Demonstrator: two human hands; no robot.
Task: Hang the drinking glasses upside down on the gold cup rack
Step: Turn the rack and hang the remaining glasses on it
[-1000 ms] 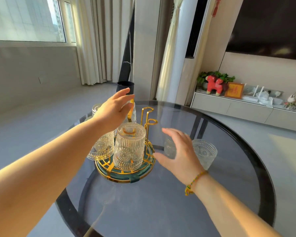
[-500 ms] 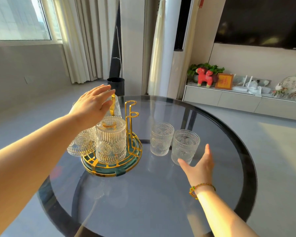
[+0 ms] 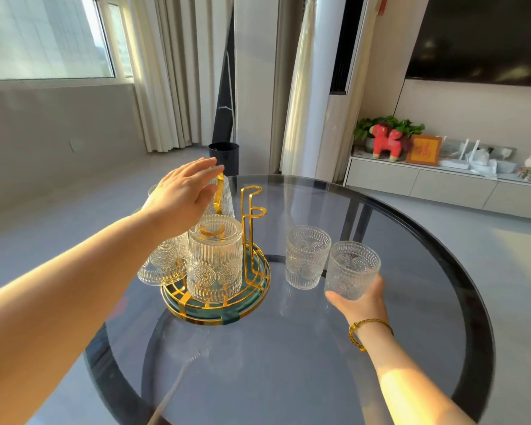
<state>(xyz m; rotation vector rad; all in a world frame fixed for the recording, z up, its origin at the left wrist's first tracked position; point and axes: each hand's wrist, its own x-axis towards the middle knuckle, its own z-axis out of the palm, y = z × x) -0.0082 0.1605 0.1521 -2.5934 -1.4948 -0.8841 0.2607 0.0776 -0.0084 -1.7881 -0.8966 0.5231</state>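
R hand (image 3: 362, 302) cups base of upright glass (image 3: 352, 269) on glass table (image 3: 288, 363) right of gold rack (image 3: 227, 289); L hand (image 3: 181, 199) flat-open, fingers spread, resting atop rack w/ inverted glasses (image 3: 213, 260).

A home living room: wall-mounted television (image 3: 485, 38), low media cabinet (image 3: 442, 185), long curtains (image 3: 166, 72), glass table (image 3: 288, 363).

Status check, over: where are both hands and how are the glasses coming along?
Left hand open, over gold cup rack. Right hand gripping nearer upright embossed clear glass. Second upright glass waiting on round glass table. Free peg facing it, path clear.
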